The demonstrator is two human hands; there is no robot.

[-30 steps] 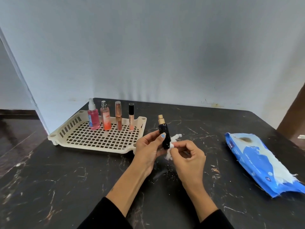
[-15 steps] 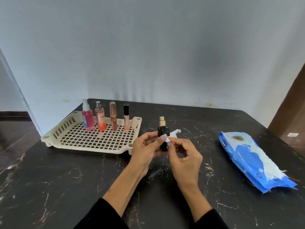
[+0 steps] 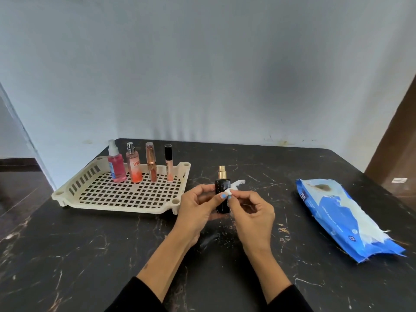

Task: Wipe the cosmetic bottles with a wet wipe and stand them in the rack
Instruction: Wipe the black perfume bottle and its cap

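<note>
Wiping the black bottle [image 3: 222, 197], upright now in left-hand [image 3: 198, 210] fingers, we pinch the wipe [image 3: 234, 188] in our right hand [image 3: 249, 212]; rack [image 3: 67, 194] beside it awaits.

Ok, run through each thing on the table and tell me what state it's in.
Black bottle: upright, held in left hand.
Wipe: pinched in right hand, against the bottle.
Four bottles: standing in the rack.
Wipes pack: lying flat, torn open.
</note>
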